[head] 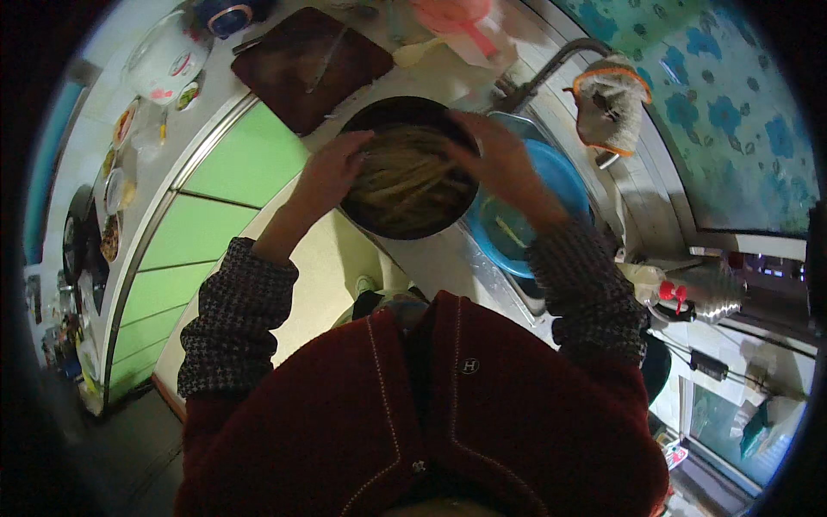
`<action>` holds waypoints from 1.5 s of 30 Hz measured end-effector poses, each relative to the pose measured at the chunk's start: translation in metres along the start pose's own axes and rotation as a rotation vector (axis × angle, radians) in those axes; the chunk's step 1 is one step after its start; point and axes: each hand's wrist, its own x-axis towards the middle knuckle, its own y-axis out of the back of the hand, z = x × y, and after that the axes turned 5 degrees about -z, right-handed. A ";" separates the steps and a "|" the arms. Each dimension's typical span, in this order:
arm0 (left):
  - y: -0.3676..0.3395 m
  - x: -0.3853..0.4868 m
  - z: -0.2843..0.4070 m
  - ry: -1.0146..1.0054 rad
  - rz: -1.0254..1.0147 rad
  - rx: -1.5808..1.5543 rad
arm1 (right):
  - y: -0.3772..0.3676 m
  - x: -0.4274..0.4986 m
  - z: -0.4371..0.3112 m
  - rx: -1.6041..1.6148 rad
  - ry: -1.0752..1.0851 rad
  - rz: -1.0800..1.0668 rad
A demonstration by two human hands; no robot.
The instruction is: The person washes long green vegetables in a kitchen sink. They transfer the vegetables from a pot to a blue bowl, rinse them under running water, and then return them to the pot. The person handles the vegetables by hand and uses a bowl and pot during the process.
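A dark round bowl or pan (407,229) is in front of me at the counter corner, beside the sink. Long, pale yellow-brown strips of food (407,174) fill it; blur hides what they are exactly. My left hand (333,171) grips the bowl's left side, fingers at the rim. Over the right rim is my right hand (494,155), its thumb side reaching above the strips; whether it grips the rim or touches the food is unclear. Under my right forearm, a blue plastic basin (572,178) stands in the sink with a pale strip (510,229) inside.
A dark cutting board (284,71) with a knife (328,58) lies behind the bowl. A pink plastic strainer or dipper (455,19) is farther back. The faucet (555,61) rises right of the sink, near a hanging cloth mitt (610,106). Small dishes (119,190) line the left counter.
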 end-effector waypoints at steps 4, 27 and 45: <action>-0.061 0.023 -0.004 -0.146 -0.174 0.236 | 0.033 -0.090 0.092 0.003 -0.570 -0.213; -0.098 0.037 -0.010 -0.153 -0.702 0.604 | -0.126 -0.185 0.208 0.064 -1.251 -0.214; -0.081 0.023 0.019 -0.161 -0.693 0.452 | -0.084 -0.168 0.158 0.282 -0.635 -0.051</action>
